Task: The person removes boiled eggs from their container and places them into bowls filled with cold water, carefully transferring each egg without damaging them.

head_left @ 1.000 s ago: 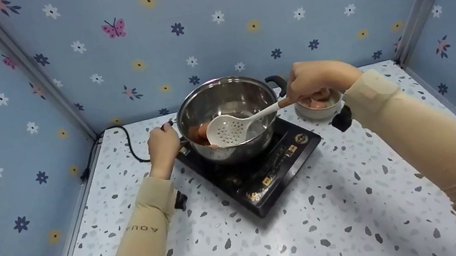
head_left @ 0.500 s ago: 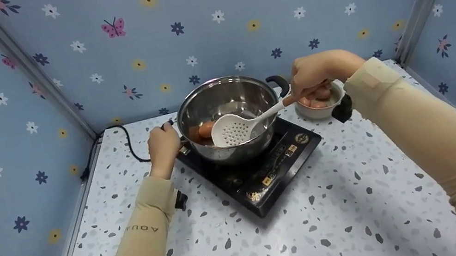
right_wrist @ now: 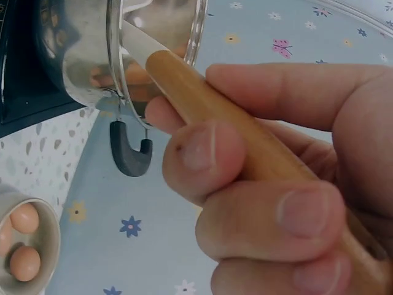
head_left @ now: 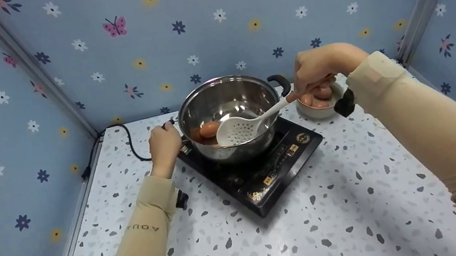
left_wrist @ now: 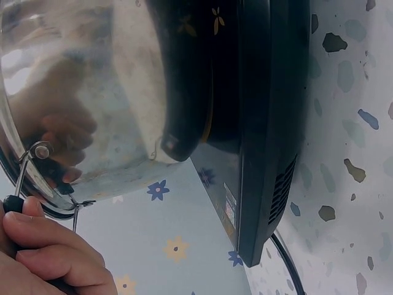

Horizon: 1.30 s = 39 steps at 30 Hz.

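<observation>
My left hand (head_left: 164,145) grips the black side handle of a steel pot (head_left: 239,152); in the left wrist view the fingers (left_wrist: 55,239) curl round that handle. In my right hand (head_left: 316,68) is a white slotted spoon (head_left: 238,131), held by its wooden handle (right_wrist: 227,117) with the fingers wrapped round it. The spoon's perforated bowl dips inside the pot, toward the near right of the interior. Beside it, at the pot's left, lies a brown egg (head_left: 210,129). Part of the pot's contents is hidden behind the near wall and the spoon.
Under the pot sits a black induction cooker (head_left: 261,183), its cord (head_left: 130,143) running off to the left. A pale bowl (head_left: 318,113) with several brown eggs (right_wrist: 25,263) stands right of the pot, beneath my right forearm. Flower-patterned walls (head_left: 211,32) enclose the speckled table (head_left: 321,233).
My right hand has risen slightly and shifted right, drawing the spoon's bowl rightward in the pot. More of the egg at the left shows. The left hand keeps its grip.
</observation>
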Each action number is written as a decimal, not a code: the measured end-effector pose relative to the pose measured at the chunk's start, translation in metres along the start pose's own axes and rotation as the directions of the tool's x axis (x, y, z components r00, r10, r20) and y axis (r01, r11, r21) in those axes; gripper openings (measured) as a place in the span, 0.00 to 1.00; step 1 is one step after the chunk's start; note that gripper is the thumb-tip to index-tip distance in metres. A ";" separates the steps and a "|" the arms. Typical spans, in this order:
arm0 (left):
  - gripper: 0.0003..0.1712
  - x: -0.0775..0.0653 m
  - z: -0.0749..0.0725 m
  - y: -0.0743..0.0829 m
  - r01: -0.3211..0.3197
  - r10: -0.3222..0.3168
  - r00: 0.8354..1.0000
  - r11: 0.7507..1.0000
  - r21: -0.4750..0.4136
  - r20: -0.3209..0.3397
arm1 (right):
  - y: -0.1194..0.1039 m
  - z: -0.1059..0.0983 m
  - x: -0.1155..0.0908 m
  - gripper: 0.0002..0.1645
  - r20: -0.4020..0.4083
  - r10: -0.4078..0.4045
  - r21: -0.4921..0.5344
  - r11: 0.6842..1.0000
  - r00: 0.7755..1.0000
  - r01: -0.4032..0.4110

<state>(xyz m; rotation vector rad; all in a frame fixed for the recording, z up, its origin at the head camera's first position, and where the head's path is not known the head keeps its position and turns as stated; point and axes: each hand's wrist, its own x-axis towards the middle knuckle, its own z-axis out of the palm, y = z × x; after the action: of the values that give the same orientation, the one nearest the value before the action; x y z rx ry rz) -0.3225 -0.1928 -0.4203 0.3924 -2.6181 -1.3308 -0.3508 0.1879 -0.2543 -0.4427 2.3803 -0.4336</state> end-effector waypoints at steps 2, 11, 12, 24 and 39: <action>0.30 0.000 0.000 0.000 0.002 -0.002 1.000 1.000 0.001 -0.009 | -0.001 -0.002 0.000 0.17 0.016 0.001 -0.010 1.000 1.000 -0.001; 0.29 -0.002 0.002 0.000 -0.002 0.002 1.000 1.000 -0.013 -0.017 | 0.001 -0.009 0.001 0.19 0.148 -0.025 0.036 0.999 0.989 0.020; 0.29 -0.002 0.002 0.000 -0.003 0.003 1.000 1.000 -0.014 -0.015 | 0.002 -0.009 0.001 0.19 0.157 -0.028 0.041 0.999 0.987 0.022; 0.27 -0.003 0.000 0.000 -0.025 0.024 1.000 1.000 -0.011 -0.008 | 0.028 -0.001 0.007 0.17 0.130 -0.045 0.202 0.979 0.991 0.018; 0.25 -0.003 -0.002 0.000 -0.047 0.047 0.999 0.999 -0.016 0.004 | 0.058 0.027 0.004 0.16 0.013 -0.096 0.383 0.920 0.995 0.084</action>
<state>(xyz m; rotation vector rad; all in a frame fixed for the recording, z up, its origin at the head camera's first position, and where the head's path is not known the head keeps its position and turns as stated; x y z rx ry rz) -0.3196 -0.1934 -0.4196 0.3239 -2.6016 -1.3385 -0.3475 0.2326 -0.3002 -0.3739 2.1781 -0.9075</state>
